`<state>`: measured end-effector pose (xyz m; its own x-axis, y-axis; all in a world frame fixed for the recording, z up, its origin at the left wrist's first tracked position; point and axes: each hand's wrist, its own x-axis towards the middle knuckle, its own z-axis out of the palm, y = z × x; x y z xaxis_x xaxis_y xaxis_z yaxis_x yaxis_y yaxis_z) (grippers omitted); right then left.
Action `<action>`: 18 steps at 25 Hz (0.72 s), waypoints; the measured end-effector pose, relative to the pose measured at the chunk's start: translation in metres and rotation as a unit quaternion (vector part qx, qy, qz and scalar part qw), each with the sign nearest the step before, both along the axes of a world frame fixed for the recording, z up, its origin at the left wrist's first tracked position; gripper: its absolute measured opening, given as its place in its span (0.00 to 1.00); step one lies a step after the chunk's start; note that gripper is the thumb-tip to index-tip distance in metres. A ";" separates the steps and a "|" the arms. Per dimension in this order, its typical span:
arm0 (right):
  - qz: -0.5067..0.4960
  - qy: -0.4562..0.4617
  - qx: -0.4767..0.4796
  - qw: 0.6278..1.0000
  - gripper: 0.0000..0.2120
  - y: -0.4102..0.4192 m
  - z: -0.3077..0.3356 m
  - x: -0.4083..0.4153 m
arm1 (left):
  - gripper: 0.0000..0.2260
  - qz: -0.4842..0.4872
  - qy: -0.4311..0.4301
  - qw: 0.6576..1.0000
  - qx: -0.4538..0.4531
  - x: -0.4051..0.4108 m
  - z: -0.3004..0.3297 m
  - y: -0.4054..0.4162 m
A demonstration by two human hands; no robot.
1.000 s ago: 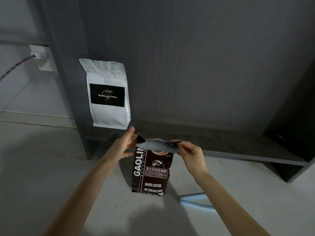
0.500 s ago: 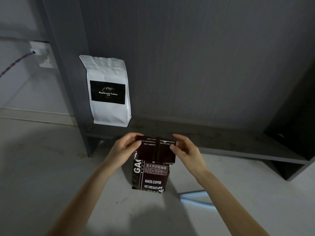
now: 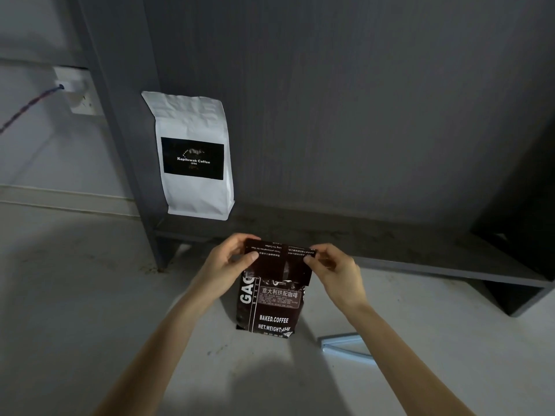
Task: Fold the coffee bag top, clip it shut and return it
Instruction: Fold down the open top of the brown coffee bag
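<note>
On the pale floor (image 3: 90, 310) in front of the low grey shelf (image 3: 390, 250), I am holding the dark coffee bag (image 3: 270, 307) standing up. My left hand (image 3: 223, 265) is pinching the left end of the folded-down top, and my right hand (image 3: 336, 273) is pinching the right end; each grip is clamped on the bag. The light blue clip (image 3: 345, 345) is lying on the floor just right of the bag. A white coffee bag (image 3: 195, 157) is standing on the shelf.

Dim light falls on a pale floor (image 3: 75, 310). A dark grey shelf unit (image 3: 345, 115) stands against a white wall (image 3: 27, 163) with what looks like a socket (image 3: 78, 91).
</note>
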<state>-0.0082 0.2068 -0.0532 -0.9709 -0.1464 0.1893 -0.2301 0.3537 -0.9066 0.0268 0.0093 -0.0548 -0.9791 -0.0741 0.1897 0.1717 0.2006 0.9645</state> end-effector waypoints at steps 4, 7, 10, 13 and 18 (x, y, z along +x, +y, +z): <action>0.048 0.015 0.031 0.998 0.08 0.001 -0.001 0.001 | 0.08 0.031 0.001 0.999 0.035 -0.002 -0.003 0.003; 0.038 0.005 0.025 0.999 0.08 0.004 0.001 0.000 | 0.07 0.028 -0.005 0.998 0.061 0.000 -0.005 0.007; 0.031 0.012 0.017 0.999 0.08 0.008 0.007 -0.002 | 0.07 0.028 0.005 0.997 0.078 0.001 -0.004 0.012; 0.039 0.002 0.022 0.999 0.05 0.015 0.009 -0.004 | 0.07 0.026 0.011 0.998 0.054 -0.003 -0.005 0.021; 0.031 -0.026 -0.011 0.999 0.12 0.021 0.004 -0.006 | 0.09 0.000 0.005 0.999 0.037 -0.011 -0.006 0.031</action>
